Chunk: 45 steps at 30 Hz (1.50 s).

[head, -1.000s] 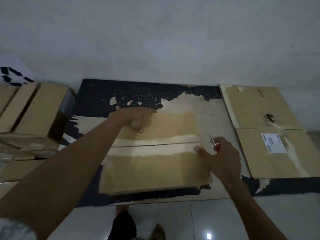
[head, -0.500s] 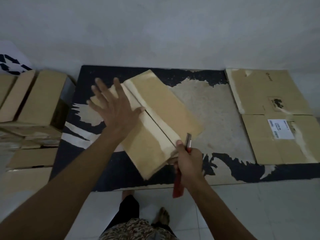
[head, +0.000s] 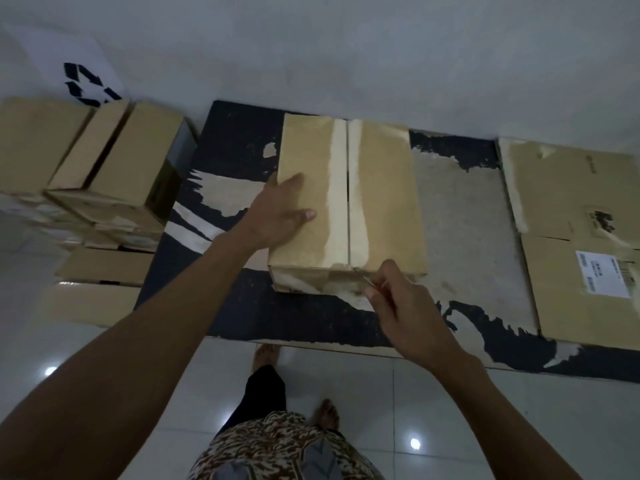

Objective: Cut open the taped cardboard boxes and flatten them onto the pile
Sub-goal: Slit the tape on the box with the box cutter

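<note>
**Blade at the near end of the taped box**

Your left hand [head: 280, 216] lies flat on the left half of the box top, fingers straight and pointing right, the thumb spread toward the far side — it presses the cardboard box [head: 346, 199] down and grips nothing. The forearm runs in from the near left, reaching up and right across the frame.

Your right hand [head: 401, 303] sits at the near end of the box, just right of the centre seam. Its fingers are curled tight around a cutter [head: 367, 280], of which only a thin bit of blade shows by the fingertips; the rest is hidden in the grip. The blade tip meets the near edge of the box where the pale tape strip [head: 337, 188] comes down over the end. The wrist is bent, with the right forearm coming in from the near right.

The box stands closed on a dark, torn board [head: 242, 299] that lies on the floor, with its seam running from near to far. To the right, on the same board, lies a flattened cardboard pile [head: 568, 209] bearing a white label [head: 602, 273]. To the left, more brown boxes [head: 114, 157] are stacked — behind them a white sheet with a recycling mark [head: 88, 84] leans on the wall.
</note>
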Each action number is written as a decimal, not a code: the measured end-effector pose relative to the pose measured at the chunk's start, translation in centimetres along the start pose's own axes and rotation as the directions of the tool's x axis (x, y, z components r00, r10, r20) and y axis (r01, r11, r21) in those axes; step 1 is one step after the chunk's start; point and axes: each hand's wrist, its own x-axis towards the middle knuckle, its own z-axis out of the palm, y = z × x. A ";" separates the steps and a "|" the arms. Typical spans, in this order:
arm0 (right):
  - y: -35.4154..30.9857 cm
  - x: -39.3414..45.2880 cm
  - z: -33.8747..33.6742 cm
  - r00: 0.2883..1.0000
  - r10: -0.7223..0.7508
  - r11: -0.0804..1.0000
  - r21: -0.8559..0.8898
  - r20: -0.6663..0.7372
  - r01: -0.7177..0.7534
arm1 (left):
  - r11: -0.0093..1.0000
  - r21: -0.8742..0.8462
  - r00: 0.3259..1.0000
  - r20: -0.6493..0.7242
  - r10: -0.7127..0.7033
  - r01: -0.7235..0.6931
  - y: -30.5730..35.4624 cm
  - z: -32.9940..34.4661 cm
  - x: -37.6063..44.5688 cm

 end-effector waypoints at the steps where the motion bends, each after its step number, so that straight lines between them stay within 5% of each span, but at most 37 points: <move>1: 0.2 0.1 -0.1 0.999 -0.038 0.997 -0.064 0.010 0.039 | 0.998 0.057 0.999 0.029 0.039 -0.040 -0.2 -0.1 0.2; 7: 0.3 1.4 -0.4 0.995 -0.091 0.976 -0.197 0.044 0.098 | 0.786 0.537 0.948 0.247 0.202 -0.308 0.8 0.1 -2.2; 17: -1.0 2.1 0.1 0.990 -0.059 0.948 -0.303 0.124 0.095 | 0.909 0.328 0.949 0.265 0.174 -0.258 -0.1 -0.5 -2.9; 45: -2.0 2.0 -2.8 0.976 0.216 0.866 -0.464 0.014 -0.185 | 0.963 0.203 0.966 0.222 0.133 -0.179 0.9 -0.3 -3.7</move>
